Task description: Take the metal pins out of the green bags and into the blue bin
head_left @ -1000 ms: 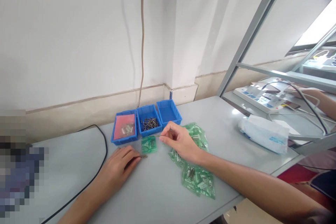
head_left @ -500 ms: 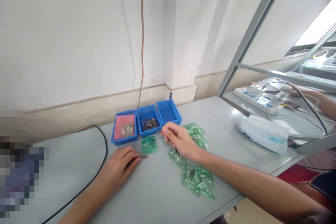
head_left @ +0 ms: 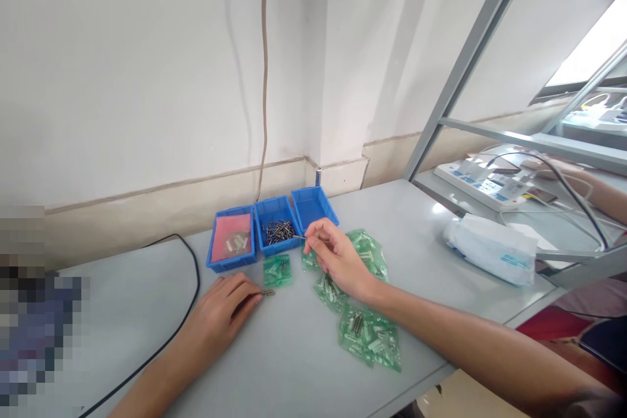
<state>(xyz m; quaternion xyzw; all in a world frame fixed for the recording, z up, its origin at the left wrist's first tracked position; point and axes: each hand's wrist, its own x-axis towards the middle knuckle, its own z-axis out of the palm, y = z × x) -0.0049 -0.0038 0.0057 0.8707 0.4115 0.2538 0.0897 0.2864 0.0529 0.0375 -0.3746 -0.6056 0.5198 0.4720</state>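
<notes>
My right hand (head_left: 336, 258) pinches a screw (head_left: 300, 237) between thumb and fingers, level with the front right corner of the middle blue bin (head_left: 281, 249). Loose dark screws (head_left: 279, 232) fill part of that bin. On the grey table (head_left: 274, 359), my left hand (head_left: 226, 305) rests with its fingertips closed on a few screws (head_left: 268, 292), whose ends stick out. Just beyond them lies a small green plastic bag (head_left: 277, 270) with small parts inside. Several filled green bags (head_left: 370, 337) spread out under and beside my right hand and forearm.
The left blue bin (head_left: 232, 265) holds a pink sheet (head_left: 230, 228) and a clear bag of pale parts. A third blue bin (head_left: 313, 206) stands at the right. A black cable (head_left: 196, 274), a white packet (head_left: 492, 248), a power strip (head_left: 482, 186) and a metal frame (head_left: 473, 59) are around. Another person's arm shows far right.
My right hand has shifted slightly up and right, and the screw in it now points toward the middle bin's corner. My left hand has stayed in place on its screws.
</notes>
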